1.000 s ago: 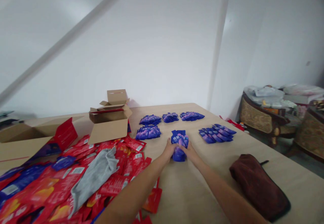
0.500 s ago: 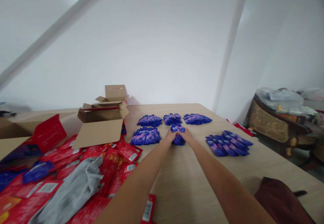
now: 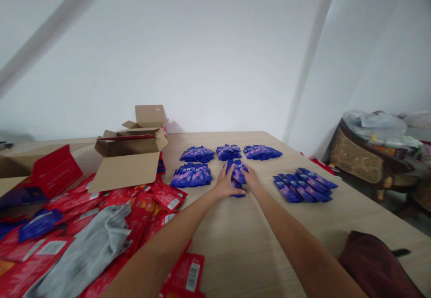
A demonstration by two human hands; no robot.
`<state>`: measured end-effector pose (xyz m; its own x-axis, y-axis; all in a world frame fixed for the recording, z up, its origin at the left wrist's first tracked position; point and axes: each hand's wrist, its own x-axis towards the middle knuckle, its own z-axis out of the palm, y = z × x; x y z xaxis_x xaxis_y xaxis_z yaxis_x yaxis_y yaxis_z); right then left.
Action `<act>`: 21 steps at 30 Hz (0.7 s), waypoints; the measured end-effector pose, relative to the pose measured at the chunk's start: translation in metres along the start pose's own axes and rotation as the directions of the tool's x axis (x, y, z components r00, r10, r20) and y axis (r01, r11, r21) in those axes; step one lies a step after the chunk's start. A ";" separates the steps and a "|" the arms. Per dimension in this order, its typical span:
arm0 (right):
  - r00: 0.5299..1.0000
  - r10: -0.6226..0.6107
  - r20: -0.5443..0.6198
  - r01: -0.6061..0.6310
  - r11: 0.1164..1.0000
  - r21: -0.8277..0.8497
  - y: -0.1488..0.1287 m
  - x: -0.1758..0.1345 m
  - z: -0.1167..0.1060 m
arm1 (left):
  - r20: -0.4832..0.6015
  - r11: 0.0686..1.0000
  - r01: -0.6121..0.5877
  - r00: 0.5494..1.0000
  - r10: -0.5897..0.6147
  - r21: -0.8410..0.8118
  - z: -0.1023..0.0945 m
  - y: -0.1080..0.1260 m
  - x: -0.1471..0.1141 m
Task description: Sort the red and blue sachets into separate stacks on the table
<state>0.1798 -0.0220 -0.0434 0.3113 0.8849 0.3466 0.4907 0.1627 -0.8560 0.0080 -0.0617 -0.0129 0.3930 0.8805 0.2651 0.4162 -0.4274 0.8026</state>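
Note:
A small pile of blue-purple sachets [image 3: 237,172] lies on the table between my two hands. My left hand [image 3: 222,185] rests at its left side, fingers spread over the edge and thumb stretched across the near end. At the right edge is my right hand [image 3: 251,177], its fingers extended against the sachets, not closed round them. Beside my left hand sits another sachet pile [image 3: 191,175]. Farther back are three more: a left pile [image 3: 197,154], a middle pile [image 3: 228,152] and a right pile [image 3: 262,152]. A fanned-out group of sachets [image 3: 305,186] lies to the right.
Red packets [image 3: 170,197] cover the left of the table, with a grey cloth [image 3: 90,248] on top. Open cardboard boxes [image 3: 126,172] stand behind them. A dark red pouch [image 3: 373,262] lies at the near right. Beyond the table's right edge stands a loaded armchair [image 3: 357,154].
Both hands were closed together on the blue sachets; now they have parted and the pile lies between them. My left hand has spread its fingers. The view has shifted slightly.

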 end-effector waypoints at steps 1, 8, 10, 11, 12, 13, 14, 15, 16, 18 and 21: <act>1.000 0.012 -0.007 -0.012 1.000 -0.010 0.000 -0.001 0.001 | 0.034 0.998 -0.042 0.999 0.041 0.041 0.000 0.000 -0.004; 1.000 0.007 -0.015 -0.009 0.993 -0.114 -0.009 -0.018 -0.001 | -0.001 0.991 -0.087 0.996 0.087 0.097 0.002 -0.014 -0.001; 1.000 -0.025 -0.008 0.024 0.991 -0.135 -0.013 -0.027 -0.004 | -0.047 0.993 -0.093 0.994 0.096 0.079 0.002 -0.017 0.003; 0.999 -0.039 -0.005 0.038 0.989 -0.142 -0.014 -0.031 -0.006 | -0.072 0.993 -0.091 0.993 0.096 0.076 0.002 -0.017 0.005; 0.999 -0.049 -0.002 0.048 0.988 -0.148 -0.014 -0.034 -0.008 | -0.097 0.993 -0.082 0.991 0.090 0.083 0.002 -0.017 0.005; 0.998 -0.058 0.003 0.058 0.987 -0.150 -0.014 -0.038 -0.010 | -0.117 0.993 -0.068 0.990 0.079 0.097 0.001 -0.017 0.004; 0.997 -0.070 0.011 0.071 0.987 -0.146 -0.013 -0.040 -0.012 | -0.128 0.992 -0.053 0.989 0.068 0.116 0.001 -0.017 0.002; 0.996 -0.087 0.023 0.089 0.987 -0.133 -0.012 -0.043 -0.014 | -0.128 0.990 -0.045 0.990 0.062 0.131 0.000 -0.017 0.000; 0.993 -0.109 0.039 0.113 0.987 -0.114 -0.011 -0.045 -0.015 | -0.117 0.989 -0.049 0.991 0.066 0.138 -0.001 -0.018 -0.003; 0.985 -0.156 0.072 0.161 0.984 -0.070 -0.007 -0.047 -0.016 | -0.081 0.987 -0.088 0.992 0.099 0.134 -0.002 -0.021 -0.007; 0.981 -0.175 0.078 0.180 0.982 -0.059 -0.004 -0.048 -0.014 | -0.070 0.985 -0.122 0.989 0.131 0.120 -0.003 -0.026 -0.009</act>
<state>0.1745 -0.0706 -0.0516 0.1559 0.8742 0.4599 0.5861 0.2929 -0.7555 -0.0091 -0.0573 -0.0344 0.3857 0.8291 0.4048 0.4603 -0.5532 0.6944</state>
